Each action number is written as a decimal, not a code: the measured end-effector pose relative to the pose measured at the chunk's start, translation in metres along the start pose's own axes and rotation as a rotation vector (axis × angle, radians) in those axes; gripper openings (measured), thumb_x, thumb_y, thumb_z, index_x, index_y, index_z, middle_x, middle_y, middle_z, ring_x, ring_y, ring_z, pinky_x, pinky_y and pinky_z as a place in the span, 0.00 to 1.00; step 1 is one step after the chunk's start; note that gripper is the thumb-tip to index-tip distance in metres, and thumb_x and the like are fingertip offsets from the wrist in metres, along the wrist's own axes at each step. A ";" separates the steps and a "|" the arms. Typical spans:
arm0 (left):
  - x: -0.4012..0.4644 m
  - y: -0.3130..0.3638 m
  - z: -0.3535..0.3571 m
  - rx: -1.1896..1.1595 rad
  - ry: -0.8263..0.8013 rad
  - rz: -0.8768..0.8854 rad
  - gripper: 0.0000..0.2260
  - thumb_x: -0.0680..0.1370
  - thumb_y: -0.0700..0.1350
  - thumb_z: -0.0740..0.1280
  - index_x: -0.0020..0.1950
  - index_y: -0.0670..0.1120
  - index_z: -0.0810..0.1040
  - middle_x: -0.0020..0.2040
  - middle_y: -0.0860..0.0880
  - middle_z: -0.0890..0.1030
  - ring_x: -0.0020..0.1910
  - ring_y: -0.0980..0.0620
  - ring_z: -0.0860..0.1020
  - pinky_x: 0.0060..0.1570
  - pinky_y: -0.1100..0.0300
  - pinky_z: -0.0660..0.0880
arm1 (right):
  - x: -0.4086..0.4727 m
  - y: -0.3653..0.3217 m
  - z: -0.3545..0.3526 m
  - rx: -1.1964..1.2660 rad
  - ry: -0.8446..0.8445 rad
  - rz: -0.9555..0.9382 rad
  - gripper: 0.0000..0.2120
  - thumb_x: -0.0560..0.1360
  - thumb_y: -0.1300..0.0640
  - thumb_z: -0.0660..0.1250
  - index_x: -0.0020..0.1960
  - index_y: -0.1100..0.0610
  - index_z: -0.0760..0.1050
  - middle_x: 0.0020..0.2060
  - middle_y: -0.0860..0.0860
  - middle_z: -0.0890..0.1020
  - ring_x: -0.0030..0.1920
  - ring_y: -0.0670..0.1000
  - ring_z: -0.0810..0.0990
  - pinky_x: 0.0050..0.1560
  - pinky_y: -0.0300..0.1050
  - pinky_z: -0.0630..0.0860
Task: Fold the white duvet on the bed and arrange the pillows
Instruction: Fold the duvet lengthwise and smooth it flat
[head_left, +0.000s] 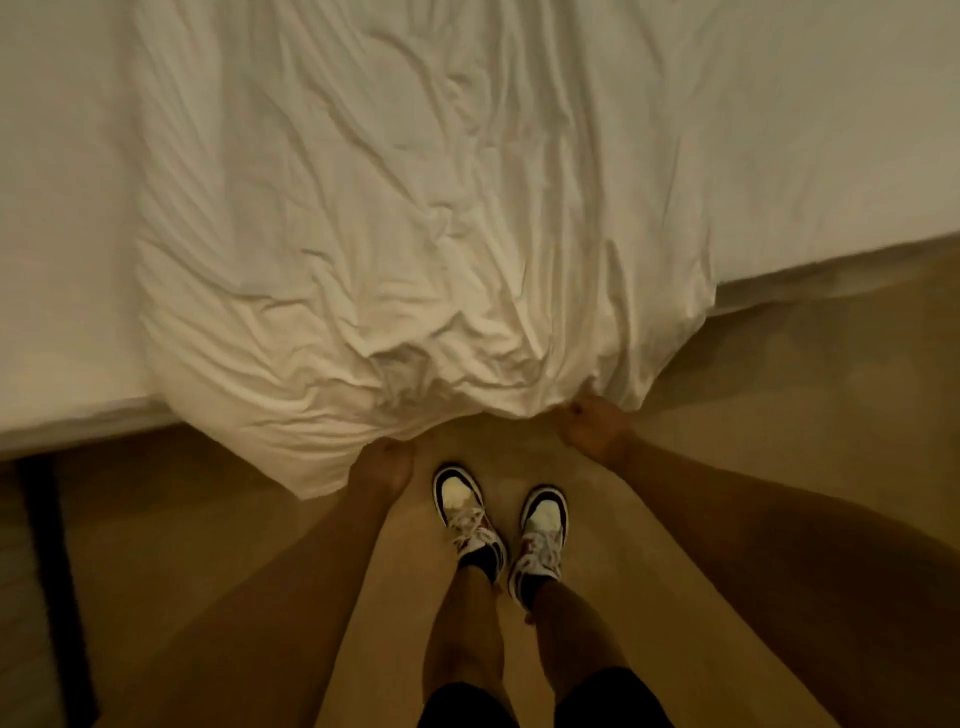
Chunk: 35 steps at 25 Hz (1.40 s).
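Note:
The white duvet lies wrinkled down the middle of the bed and hangs over its near edge toward the floor. My left hand grips the duvet's hanging lower edge at its left side. My right hand grips the same edge further right, fingers curled into the fabric. Both arms reach forward and down from the bottom of the view. No pillows are in view.
The bed's white sheet shows bare on both sides of the duvet, with the mattress edge running across. I stand on a tan floor close to the bed; my feet in white sneakers are between my arms. A dark upright stands at the lower left.

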<state>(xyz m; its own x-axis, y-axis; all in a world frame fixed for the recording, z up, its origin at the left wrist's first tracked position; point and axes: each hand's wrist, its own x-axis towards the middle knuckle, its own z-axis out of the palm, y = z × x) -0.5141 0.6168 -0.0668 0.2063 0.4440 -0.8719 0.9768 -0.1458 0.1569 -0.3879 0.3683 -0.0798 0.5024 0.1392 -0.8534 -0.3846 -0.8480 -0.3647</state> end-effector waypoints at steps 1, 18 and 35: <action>0.014 -0.005 0.008 -0.077 -0.033 -0.049 0.21 0.80 0.55 0.61 0.61 0.41 0.79 0.64 0.41 0.78 0.60 0.41 0.76 0.63 0.51 0.72 | 0.008 0.002 0.014 0.180 -0.008 0.051 0.23 0.77 0.39 0.64 0.52 0.60 0.79 0.48 0.56 0.84 0.50 0.56 0.83 0.50 0.49 0.78; 0.284 -0.053 0.132 -2.012 -0.566 0.145 0.34 0.77 0.68 0.55 0.76 0.47 0.64 0.73 0.39 0.68 0.76 0.37 0.61 0.74 0.36 0.55 | 0.237 0.032 0.173 1.893 -0.267 0.025 0.18 0.70 0.54 0.65 0.57 0.61 0.76 0.55 0.61 0.78 0.62 0.62 0.74 0.73 0.56 0.64; -0.004 -0.103 0.061 -2.029 -0.297 -0.032 0.25 0.69 0.44 0.64 0.67 0.45 0.78 0.66 0.42 0.79 0.66 0.39 0.76 0.67 0.39 0.69 | -0.019 0.026 0.137 1.812 -0.464 0.261 0.30 0.73 0.47 0.71 0.72 0.55 0.72 0.69 0.58 0.76 0.70 0.63 0.72 0.71 0.62 0.66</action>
<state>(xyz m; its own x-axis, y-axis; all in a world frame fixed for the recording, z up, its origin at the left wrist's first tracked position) -0.6193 0.5762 -0.1076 0.3821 0.2681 -0.8844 -0.3253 0.9348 0.1428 -0.5135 0.4131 -0.1237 0.2029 0.4839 -0.8513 -0.8031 0.5796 0.1381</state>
